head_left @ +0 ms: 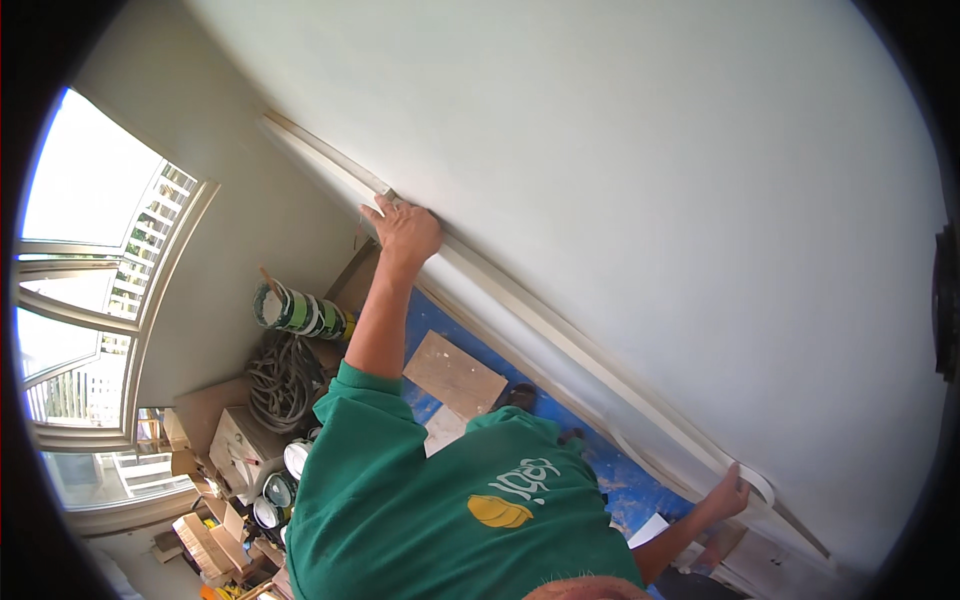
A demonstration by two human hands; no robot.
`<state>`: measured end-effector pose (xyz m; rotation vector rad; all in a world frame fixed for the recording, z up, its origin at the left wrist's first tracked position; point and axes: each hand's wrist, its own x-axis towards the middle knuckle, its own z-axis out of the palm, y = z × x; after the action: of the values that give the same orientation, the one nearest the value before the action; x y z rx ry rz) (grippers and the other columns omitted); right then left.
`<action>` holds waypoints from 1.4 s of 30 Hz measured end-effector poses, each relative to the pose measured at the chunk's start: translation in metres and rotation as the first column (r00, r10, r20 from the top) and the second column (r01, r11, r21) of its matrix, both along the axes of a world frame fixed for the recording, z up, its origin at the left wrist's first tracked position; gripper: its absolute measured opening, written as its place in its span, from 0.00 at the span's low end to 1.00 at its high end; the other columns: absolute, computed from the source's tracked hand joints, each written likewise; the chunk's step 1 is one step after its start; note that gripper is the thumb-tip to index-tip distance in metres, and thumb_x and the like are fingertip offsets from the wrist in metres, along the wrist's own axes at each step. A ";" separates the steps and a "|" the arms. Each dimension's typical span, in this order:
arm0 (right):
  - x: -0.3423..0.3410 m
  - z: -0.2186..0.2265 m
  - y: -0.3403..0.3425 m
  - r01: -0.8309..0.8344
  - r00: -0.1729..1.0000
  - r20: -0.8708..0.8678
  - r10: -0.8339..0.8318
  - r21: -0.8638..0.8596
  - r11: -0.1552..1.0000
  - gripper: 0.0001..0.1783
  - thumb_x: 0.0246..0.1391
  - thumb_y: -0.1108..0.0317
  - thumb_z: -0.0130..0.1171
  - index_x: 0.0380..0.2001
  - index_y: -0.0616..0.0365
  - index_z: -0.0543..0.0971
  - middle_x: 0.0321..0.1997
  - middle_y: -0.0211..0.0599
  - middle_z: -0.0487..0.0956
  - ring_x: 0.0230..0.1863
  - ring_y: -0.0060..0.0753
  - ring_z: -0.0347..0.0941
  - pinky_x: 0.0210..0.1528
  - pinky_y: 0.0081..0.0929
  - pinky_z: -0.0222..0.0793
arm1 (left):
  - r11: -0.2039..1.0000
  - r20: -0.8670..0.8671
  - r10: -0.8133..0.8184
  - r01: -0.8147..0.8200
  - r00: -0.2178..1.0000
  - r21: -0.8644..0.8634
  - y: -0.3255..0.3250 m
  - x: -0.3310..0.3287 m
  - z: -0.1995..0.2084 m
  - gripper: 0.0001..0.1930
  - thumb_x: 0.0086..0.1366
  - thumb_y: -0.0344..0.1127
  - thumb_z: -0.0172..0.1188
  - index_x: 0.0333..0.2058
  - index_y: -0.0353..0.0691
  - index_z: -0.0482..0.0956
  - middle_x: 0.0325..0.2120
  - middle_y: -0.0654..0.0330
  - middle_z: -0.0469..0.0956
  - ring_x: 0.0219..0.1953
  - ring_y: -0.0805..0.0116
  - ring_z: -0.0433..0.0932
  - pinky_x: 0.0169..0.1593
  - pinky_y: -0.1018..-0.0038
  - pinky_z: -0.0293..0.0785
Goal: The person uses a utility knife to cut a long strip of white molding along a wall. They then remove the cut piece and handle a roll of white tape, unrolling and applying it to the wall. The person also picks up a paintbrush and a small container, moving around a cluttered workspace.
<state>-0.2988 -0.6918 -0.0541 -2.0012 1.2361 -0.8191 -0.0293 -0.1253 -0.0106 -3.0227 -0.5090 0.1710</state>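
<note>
A long white rail (590, 360) runs diagonally along the pale wall, from the far left corner down to the right. My left hand (408, 232) lies against its upper part, fingers stretched out and somewhat apart. A small greyish spot shows by the fingertips; what it is I cannot make out. Lower down on the right, my right hand (726, 494) is closed at the rail, pinching a white strip (758, 482) that curls past the fingers. Beyond that hand the rail goes on as a thin, darker edge (803, 530).
Blue sheeting (470, 345) with a brown board (455, 375) covers floor below me. By the window (90, 170) stand a paint bucket (290, 310), a coiled grey hose (280, 380), more tubs (272, 500) and cardboard boxes (205, 545). A dark object (945, 300) sits at the right rim.
</note>
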 end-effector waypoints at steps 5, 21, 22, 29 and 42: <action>0.000 0.001 0.004 0.023 0.999 -0.022 -0.022 0.002 1.000 0.20 0.52 0.59 0.66 0.31 0.72 0.81 0.29 0.45 0.81 0.28 0.35 0.73 0.36 0.34 0.71 | 0.997 -0.142 -0.032 0.021 0.989 -0.077 0.045 0.021 0.017 0.19 0.58 0.36 0.50 0.44 0.35 0.82 0.50 0.45 0.78 0.62 0.42 0.65 0.64 0.32 0.43; 0.006 0.001 0.015 0.068 0.992 -0.101 -0.082 -0.131 0.989 0.19 0.51 0.58 0.66 0.28 0.69 0.81 0.26 0.45 0.81 0.26 0.39 0.73 0.36 0.35 0.70 | 0.972 -0.177 -0.181 0.203 0.967 0.118 0.054 0.015 0.008 0.22 0.65 0.42 0.44 0.45 0.33 0.82 0.53 0.46 0.75 0.66 0.40 0.59 0.65 0.34 0.47; 0.006 0.003 0.018 0.093 0.990 -0.095 -0.109 -0.153 0.984 0.19 0.51 0.58 0.66 0.27 0.68 0.81 0.27 0.45 0.81 0.26 0.39 0.73 0.36 0.35 0.71 | 0.960 -0.228 -0.191 0.230 0.955 0.159 0.046 0.019 0.011 0.22 0.64 0.41 0.46 0.44 0.33 0.82 0.51 0.45 0.76 0.66 0.40 0.60 0.65 0.33 0.47; 0.006 -0.005 -0.005 0.055 0.992 -0.098 -0.075 -0.191 0.980 0.14 0.47 0.63 0.67 0.29 0.65 0.83 0.24 0.41 0.83 0.25 0.30 0.76 0.34 0.32 0.71 | 0.981 -0.209 -0.176 0.190 0.962 0.047 0.082 0.034 -0.033 0.19 0.62 0.40 0.46 0.43 0.36 0.82 0.50 0.48 0.77 0.60 0.47 0.67 0.61 0.42 0.58; 0.004 -0.011 -0.001 0.106 0.993 -0.037 -0.111 -0.123 0.987 0.12 0.47 0.65 0.67 0.24 0.66 0.82 0.17 0.35 0.78 0.20 0.21 0.68 0.28 0.28 0.66 | 0.894 0.344 -0.442 0.439 0.829 0.091 -0.052 -0.058 -0.005 0.16 0.69 0.42 0.52 0.45 0.37 0.80 0.45 0.55 0.80 0.52 0.54 0.74 0.59 0.49 0.62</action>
<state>-0.2952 -0.6924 -0.0648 -2.0717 1.3597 -0.9271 -0.0878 -0.1774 -0.0152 -3.0664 0.1903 -0.4146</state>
